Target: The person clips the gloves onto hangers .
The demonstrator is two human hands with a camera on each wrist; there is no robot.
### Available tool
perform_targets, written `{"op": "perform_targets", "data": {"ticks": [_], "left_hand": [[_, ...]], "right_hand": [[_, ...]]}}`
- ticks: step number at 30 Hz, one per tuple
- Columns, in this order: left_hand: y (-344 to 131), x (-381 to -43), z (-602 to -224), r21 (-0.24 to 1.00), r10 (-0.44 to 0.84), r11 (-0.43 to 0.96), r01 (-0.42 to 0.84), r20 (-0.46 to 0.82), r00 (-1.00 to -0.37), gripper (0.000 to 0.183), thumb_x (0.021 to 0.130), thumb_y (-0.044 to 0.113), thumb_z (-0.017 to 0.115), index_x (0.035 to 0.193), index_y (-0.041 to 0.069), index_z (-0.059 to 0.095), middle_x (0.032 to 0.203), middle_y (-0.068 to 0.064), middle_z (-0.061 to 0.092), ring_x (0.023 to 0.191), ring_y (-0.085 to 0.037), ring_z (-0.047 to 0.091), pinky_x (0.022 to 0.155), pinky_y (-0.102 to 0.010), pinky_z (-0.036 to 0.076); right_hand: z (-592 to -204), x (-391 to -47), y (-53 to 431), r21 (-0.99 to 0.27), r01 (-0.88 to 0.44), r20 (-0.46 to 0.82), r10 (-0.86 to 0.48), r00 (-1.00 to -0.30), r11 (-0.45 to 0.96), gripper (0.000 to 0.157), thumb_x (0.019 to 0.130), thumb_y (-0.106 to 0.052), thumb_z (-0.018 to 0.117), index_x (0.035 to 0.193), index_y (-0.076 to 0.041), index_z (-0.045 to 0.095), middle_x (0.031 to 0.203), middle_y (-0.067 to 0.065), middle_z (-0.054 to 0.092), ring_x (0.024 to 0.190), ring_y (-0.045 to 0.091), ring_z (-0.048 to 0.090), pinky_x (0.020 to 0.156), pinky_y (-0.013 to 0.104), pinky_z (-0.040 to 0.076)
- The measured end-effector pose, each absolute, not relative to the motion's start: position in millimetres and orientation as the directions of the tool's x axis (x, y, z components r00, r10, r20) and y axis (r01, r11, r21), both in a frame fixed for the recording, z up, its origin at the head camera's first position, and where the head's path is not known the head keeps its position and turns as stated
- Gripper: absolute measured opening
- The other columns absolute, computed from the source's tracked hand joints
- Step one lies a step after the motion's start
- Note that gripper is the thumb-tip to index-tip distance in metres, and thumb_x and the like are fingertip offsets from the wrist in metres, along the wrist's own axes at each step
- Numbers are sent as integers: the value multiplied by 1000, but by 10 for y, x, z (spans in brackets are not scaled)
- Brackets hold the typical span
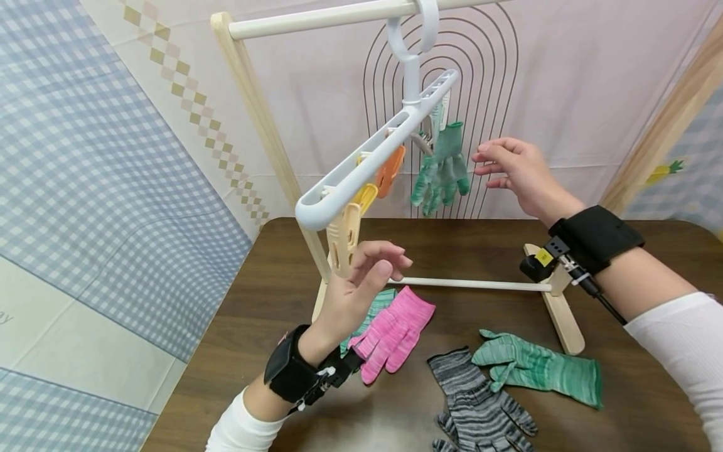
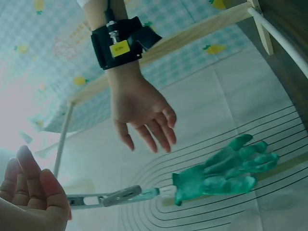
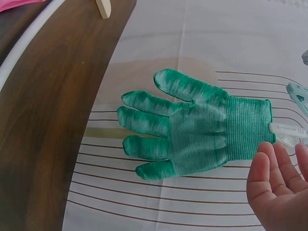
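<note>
A green glove [image 1: 449, 164] hangs fingers down from a clip at the far end of the light blue hanger [image 1: 367, 157]. In the right wrist view, a white clip [image 3: 286, 130] bites the cuff of this glove [image 3: 202, 130]. Just right of the glove, my right hand [image 1: 522, 172] is raised with relaxed, slightly bent fingers and holds nothing. My left hand [image 1: 356, 292] is below the hanger's near end, loosely bent and holding nothing. Close to it dangle a beige clip [image 1: 343, 238], a yellow clip [image 1: 367, 197] and an orange clip [image 1: 391, 171].
A pink glove [image 1: 395, 333] lies on the brown table [image 1: 243, 351], partly over a green striped one [image 1: 384, 302]. Further right lie a grey-black striped glove [image 1: 480, 402] and another green glove [image 1: 548, 370]. The hanger hooks over a rack's white bar [image 1: 316, 20].
</note>
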State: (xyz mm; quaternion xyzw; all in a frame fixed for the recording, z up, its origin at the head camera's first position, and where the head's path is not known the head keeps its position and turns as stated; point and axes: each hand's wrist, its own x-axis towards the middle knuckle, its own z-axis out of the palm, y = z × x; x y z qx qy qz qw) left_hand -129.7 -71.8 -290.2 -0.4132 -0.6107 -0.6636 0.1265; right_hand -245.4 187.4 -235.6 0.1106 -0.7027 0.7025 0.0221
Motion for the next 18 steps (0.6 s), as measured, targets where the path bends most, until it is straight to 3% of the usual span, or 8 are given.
{"op": "perform_targets", "data": {"ticks": [3, 5, 9, 15, 18], "left_hand": [[-715, -1269, -2874, 658, 325, -225, 719, 746, -581, 25, 92, 31, 44, 112, 19, 53, 88, -23, 54, 82, -7, 56, 69, -26, 48], [-717, -1258, -2851, 626, 313, -227, 746, 772, -553, 25, 93, 30, 43, 117, 29, 49, 87, -22, 55, 78, -9, 56, 67, -27, 48], [-736, -1236, -2806, 571, 262, -236, 786, 817, -514, 32, 93, 27, 44, 124, 24, 44, 88, -16, 58, 73, -11, 55, 65, -26, 48], [-734, -1192, -2761, 514, 157, -288, 808, 857, -490, 41, 91, 21, 48, 129, 15, 37, 101, 7, 59, 76, -8, 55, 66, -22, 47], [-739, -1194, -2748, 482, 119, -309, 820, 875, -469, 44, 91, 19, 49, 131, 15, 34, 105, 7, 59, 73, -8, 54, 66, -21, 46]], "right_hand": [[-2360, -2457, 1873, -984, -178, 178, -127, -976, -7, 23, 84, -31, 58, 96, -11, 55, 88, -7, 61, 79, 7, 58, 62, 20, 46], [-2363, -2462, 1871, -984, -176, 174, -129, -976, -1, 24, 84, -31, 58, 96, -11, 55, 88, -7, 61, 79, 7, 58, 62, 20, 46], [-2371, -2473, 1863, -984, -176, 174, -132, -976, 4, 25, 84, -32, 58, 97, -11, 54, 88, -7, 61, 79, 7, 58, 62, 20, 46], [-2377, -2485, 1853, -984, -177, 176, -138, -975, -7, 23, 84, -31, 58, 96, -12, 55, 87, -8, 61, 79, 7, 58, 61, 20, 45], [-2384, -2491, 1851, -985, -174, 173, -139, -975, -7, 21, 84, -31, 58, 95, -13, 55, 86, -8, 61, 79, 7, 58, 60, 19, 45]]}}
